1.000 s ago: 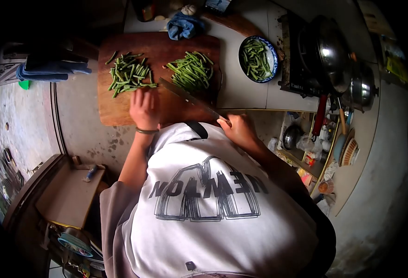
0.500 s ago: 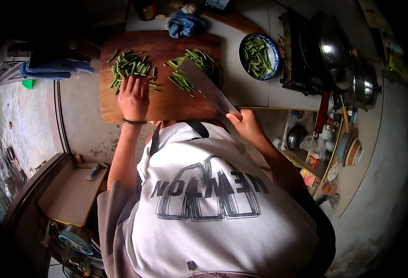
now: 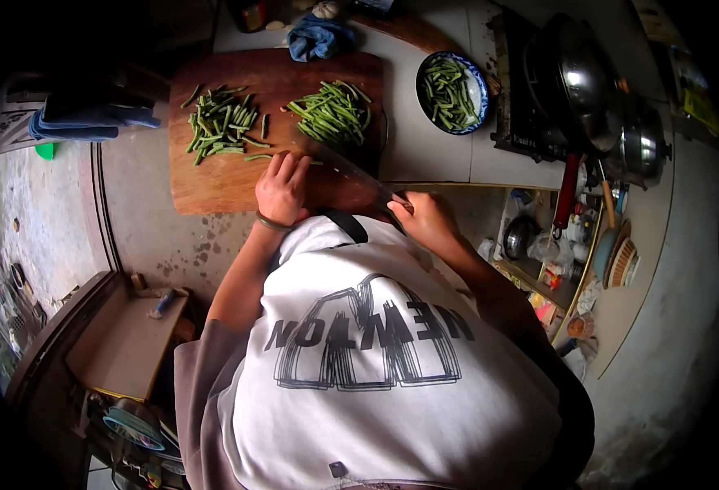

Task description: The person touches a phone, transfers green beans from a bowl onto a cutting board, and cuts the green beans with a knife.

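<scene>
My right hand is wrapped round the handle of a cleaver, whose broad blade slants up and left over the wooden cutting board. Close to the blade, my left hand has its fingers bent together at the board. A green bean shows on both sides of its fingertips, which seem to pinch it. Cut green beans lie in a loose heap on the board's left. A denser pile of green beans sits just beyond the blade.
Right of the board stands a blue-rimmed bowl holding cut beans. Farther right are a gas stove and a lidded pan with a red handle. A crumpled blue cloth and garlic lie behind the board.
My left hand has moved from the left heap rightward and nearer to me, beside the blade. The cleaver has come off the right pile, lower and closer to my body.
</scene>
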A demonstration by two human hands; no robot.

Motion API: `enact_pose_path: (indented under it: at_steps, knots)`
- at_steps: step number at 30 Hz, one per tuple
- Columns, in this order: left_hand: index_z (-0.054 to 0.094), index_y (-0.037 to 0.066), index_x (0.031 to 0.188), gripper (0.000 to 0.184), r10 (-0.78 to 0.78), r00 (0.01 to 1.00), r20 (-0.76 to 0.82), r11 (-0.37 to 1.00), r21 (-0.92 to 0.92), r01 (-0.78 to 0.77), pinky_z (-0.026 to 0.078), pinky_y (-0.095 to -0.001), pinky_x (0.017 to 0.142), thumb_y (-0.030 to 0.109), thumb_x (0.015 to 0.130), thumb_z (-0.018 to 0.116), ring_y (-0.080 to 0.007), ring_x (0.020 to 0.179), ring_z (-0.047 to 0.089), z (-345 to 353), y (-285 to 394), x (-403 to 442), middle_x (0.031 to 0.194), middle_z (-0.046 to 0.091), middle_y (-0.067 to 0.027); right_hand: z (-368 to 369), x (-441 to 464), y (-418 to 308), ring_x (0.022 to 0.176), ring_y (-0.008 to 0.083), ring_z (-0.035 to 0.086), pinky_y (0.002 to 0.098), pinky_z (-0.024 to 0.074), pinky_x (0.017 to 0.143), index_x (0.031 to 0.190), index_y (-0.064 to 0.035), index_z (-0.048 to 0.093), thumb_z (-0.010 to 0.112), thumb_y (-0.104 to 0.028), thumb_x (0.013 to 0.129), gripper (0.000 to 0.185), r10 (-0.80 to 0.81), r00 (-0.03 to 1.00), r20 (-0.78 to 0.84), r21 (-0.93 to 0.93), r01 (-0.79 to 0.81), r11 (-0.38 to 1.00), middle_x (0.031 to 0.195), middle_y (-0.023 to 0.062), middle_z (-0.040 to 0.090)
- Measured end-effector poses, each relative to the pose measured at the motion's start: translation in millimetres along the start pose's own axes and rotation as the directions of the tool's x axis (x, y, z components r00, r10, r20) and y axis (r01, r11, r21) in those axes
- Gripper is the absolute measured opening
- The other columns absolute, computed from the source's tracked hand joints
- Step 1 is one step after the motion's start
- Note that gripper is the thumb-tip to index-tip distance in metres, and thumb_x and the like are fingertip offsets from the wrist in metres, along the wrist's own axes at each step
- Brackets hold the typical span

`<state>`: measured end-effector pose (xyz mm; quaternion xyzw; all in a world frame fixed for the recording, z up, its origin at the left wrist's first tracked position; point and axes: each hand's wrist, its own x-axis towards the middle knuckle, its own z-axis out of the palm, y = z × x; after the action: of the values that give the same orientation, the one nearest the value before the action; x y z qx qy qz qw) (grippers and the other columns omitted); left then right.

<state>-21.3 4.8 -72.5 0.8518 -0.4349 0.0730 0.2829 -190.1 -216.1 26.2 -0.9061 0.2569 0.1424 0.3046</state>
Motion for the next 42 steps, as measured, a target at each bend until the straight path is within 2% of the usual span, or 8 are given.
enact_pose_path:
  at_steps: [8,16,19,22,29,33,37,42]
  knots:
    - [0.07,0.009,0.1,0.026,-0.055,0.991,-0.12,0.998,-0.02,0.053,0.055,-0.038,0.078,0.003,0.076,0.065,-0.0284,0.097,0.063,9,4,2,0.107,0.066,-0.0059,-1,-1,-1,0.067,0.0443,0.064,0.0512,0.0503,0.062,0.077,-0.0017,0.064,0.068,-0.032,0.091,0.034,-0.017,1.0,0.022,-0.007,0.017,1.0,0.069,0.0219,0.065]
    - [0.073,0.009,0.101,0.03,-0.073,0.988,-0.135,0.997,-0.027,0.07,0.055,-0.0365,0.077,0.0,0.074,0.066,-0.028,0.095,0.064,9,4,0,0.106,0.068,-0.0057,-21,9,0,0.067,0.0432,0.065,0.0502,0.0514,0.063,0.08,-0.0022,0.068,0.069,-0.03,0.091,0.03,-0.073,0.995,0.073,-0.099,0.08,0.992,0.07,0.0213,0.065]
    - [0.075,0.009,0.101,0.03,-0.078,0.987,-0.143,0.997,-0.03,0.075,0.055,-0.036,0.075,0.0,0.073,0.067,-0.028,0.092,0.065,9,4,0,0.104,0.068,-0.0056,-24,21,10,0.068,0.042,0.066,0.0495,0.0523,0.063,0.083,-0.0034,0.071,0.07,-0.029,0.09,0.026,-0.202,0.979,0.037,-0.028,0.203,0.979,0.071,0.0202,0.066]
    - [0.075,0.009,0.101,0.031,-0.074,0.985,-0.157,0.997,-0.032,0.07,0.055,-0.0357,0.072,0.0,0.073,0.067,-0.0275,0.089,0.065,9,3,0,0.103,0.068,-0.0053,-36,26,1,0.069,0.0411,0.067,0.0488,0.053,0.064,0.086,-0.0046,0.073,0.07,-0.028,0.09,0.024,-0.131,0.986,0.102,-0.136,0.145,0.98,0.073,0.0194,0.068]
    - [0.074,0.01,0.101,0.029,-0.1,0.983,-0.151,0.994,-0.063,0.092,0.055,-0.0355,0.068,0.001,0.074,0.066,-0.0255,0.085,0.064,13,2,-3,0.103,0.068,-0.0042,-19,31,14,0.068,0.044,0.064,0.0484,0.0505,0.063,0.089,-0.0009,0.071,0.071,-0.029,0.091,0.028,-0.209,0.977,0.049,-0.019,0.21,0.978,0.071,0.0219,0.065]
    - [0.074,0.011,0.1,0.028,-0.109,0.984,-0.139,0.993,-0.05,0.103,0.055,-0.0354,0.068,0.001,0.075,0.067,-0.025,0.085,0.064,13,3,-2,0.103,0.069,-0.0034,4,37,-4,0.069,0.0449,0.066,0.0519,0.0528,0.065,0.079,-0.0004,0.067,0.068,-0.028,0.093,0.031,-0.136,0.988,0.074,-0.149,0.146,0.978,0.071,0.0234,0.066]
    - [0.073,0.011,0.098,0.024,-0.106,0.983,-0.15,0.994,-0.053,0.099,0.055,-0.0356,0.067,0.001,0.077,0.069,-0.0249,0.084,0.064,12,4,0,0.101,0.069,-0.0031,0,35,3,0.068,0.0448,0.064,0.0512,0.0512,0.064,0.08,-0.0002,0.067,0.069,-0.026,0.091,0.028,-0.14,0.99,0.023,0.0,0.14,0.99,0.071,0.0236,0.066]
    - [0.072,0.01,0.097,0.02,-0.116,0.981,-0.158,0.992,-0.062,0.107,0.054,-0.0357,0.067,0.001,0.079,0.07,-0.0253,0.083,0.065,12,4,2,0.099,0.068,-0.0036,-28,28,-4,0.071,0.0427,0.066,0.049,0.0517,0.066,0.085,0.0002,0.069,0.071,-0.022,0.089,0.022,-0.128,0.988,0.084,-0.028,0.13,0.991,0.075,0.0217,0.067]
